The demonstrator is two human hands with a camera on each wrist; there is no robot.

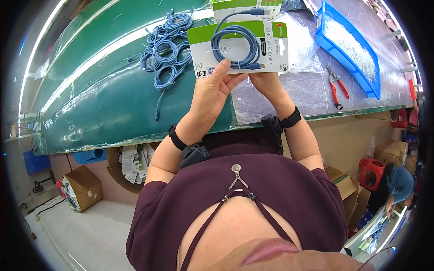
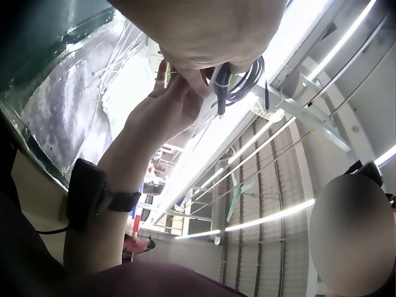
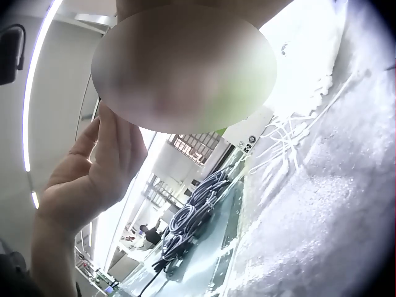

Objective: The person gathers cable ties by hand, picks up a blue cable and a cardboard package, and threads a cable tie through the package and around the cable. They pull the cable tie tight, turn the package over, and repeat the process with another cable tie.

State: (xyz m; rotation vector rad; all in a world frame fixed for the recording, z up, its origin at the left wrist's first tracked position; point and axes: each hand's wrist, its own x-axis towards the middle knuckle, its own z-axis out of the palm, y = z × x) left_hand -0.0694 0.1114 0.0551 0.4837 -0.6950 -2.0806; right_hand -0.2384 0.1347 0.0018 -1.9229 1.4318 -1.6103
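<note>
Upright over the table is a white and green retail card (image 1: 235,47) printed "USB-C to USB-C cable". A coiled blue USB-C cable (image 1: 257,47) lies against its front, one plug poking above the top edge. My left hand (image 1: 212,90) pinches the card's lower edge, thumb in front by the coil and fingers behind. My right hand (image 1: 267,85) is at the lower edge farther right, its fingers hidden behind the card; I cannot tell how they close. In the left wrist view the cable (image 2: 247,83) shows beyond my left hand (image 2: 210,31). A blur covers much of the right wrist view.
Several coiled blue cables (image 1: 165,52) lie in a heap at the left on the green table (image 1: 104,104). Another card (image 1: 235,5) is behind the held one. At the right are red-handled cutters (image 1: 337,86) and a blue tray (image 1: 350,67) of white strips.
</note>
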